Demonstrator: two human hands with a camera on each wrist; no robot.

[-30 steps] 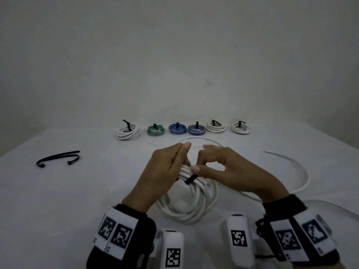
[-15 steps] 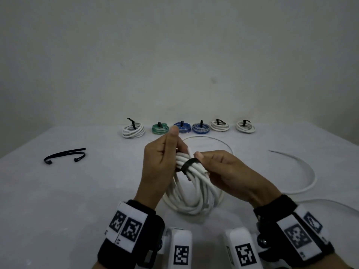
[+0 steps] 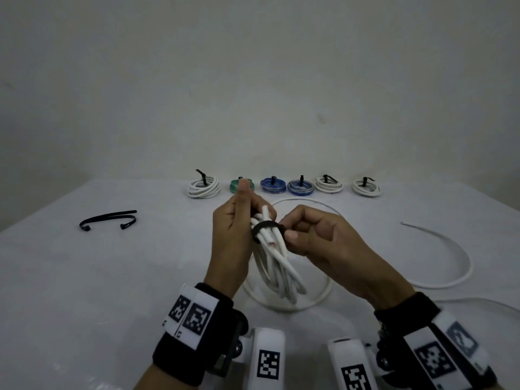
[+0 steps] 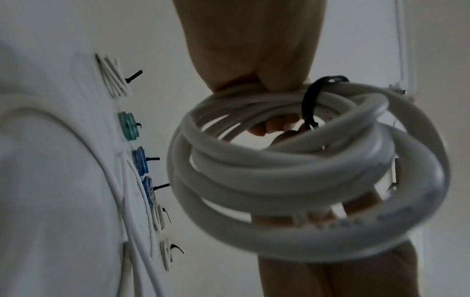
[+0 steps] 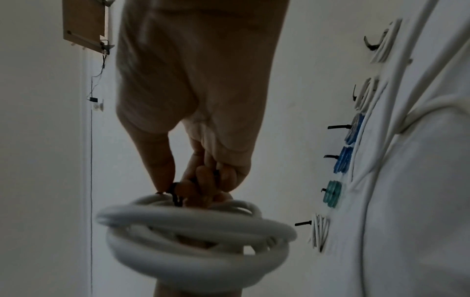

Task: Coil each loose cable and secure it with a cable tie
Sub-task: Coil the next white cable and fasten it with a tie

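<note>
Above the table (image 3: 84, 277) — both hands hold the tied coil (image 3: 277, 266).

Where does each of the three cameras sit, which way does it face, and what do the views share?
Head: worn high, facing forward and down at the table; both wrists show, the left hand gripping the white coil, the right hand pinching the black tie.
Left wrist: looks along the left hand at the coil and tie.
Right wrist: looks along the right hand; fingers on the tie.
Shared: coil, tie, row of finished coils.
</note>
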